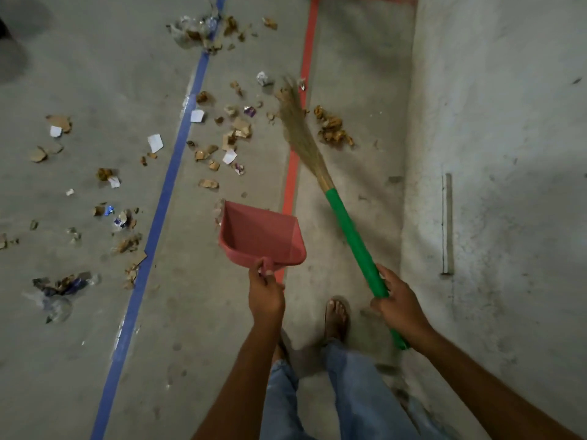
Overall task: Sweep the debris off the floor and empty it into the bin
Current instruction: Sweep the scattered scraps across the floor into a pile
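Pink plastic formed the dustpan (263, 236), which the left hand (265, 293) gripped by its handle, fingers curled round it, held out over the grey floor (79, 360) just beside a red line (295, 166). The right hand (398, 304) was wrapped round the green shaft of the broom (349, 230), its straw bristles crossing the red line. Debris (222, 138) of torn cardboard, paper and wrappers lay scattered ahead, mostly either side of a blue line (158, 217).
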Available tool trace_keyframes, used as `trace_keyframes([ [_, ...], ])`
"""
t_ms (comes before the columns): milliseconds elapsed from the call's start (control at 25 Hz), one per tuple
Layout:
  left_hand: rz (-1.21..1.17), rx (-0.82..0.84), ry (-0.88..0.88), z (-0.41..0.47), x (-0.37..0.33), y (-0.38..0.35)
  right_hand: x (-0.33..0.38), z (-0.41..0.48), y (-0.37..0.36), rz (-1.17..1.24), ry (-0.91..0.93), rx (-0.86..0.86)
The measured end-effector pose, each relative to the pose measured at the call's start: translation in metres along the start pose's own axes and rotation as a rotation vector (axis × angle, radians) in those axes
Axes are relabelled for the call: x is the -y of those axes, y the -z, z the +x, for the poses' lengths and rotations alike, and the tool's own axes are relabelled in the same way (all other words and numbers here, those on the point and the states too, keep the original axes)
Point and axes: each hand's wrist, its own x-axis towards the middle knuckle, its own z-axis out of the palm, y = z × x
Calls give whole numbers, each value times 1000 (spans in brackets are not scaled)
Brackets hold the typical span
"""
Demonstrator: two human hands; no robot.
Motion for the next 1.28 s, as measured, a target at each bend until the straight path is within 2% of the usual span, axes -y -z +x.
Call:
trace_keyframes([
  [160, -41, 129, -40, 6, -28, -65, -49, 83, 54, -78, -161, -160],
  [280, -40, 174, -21, 22, -48, -116, -61, 202, 94, -122, -404, -130],
  [360, -34, 171, -8, 34, -56, -150, -53, 267, 108, -139, -483, -79],
  [480, -43, 117, -8, 52, -75, -189, -23, 305, 91, -143, -420, -46],
  [640, -30, 4, 11, 71, -97, -221, -12, 294, 55, -108, -363, -1],
  [840, 15, -131, -20, 82, -114, -222, 11, 295, 56, -257, -93, 174],
  [1000, 34, -172, -16, 71, -123, -220, 39, 276, 70, -201, 77, 238],
  [1160, 0, -140, -24, 61, -124, -224, 21, 215, 97, -74, 126, 159],
  [1280, -46, -52, 0, 59, -132, -240, -11, 201, 132, -67, 49, -45],
])
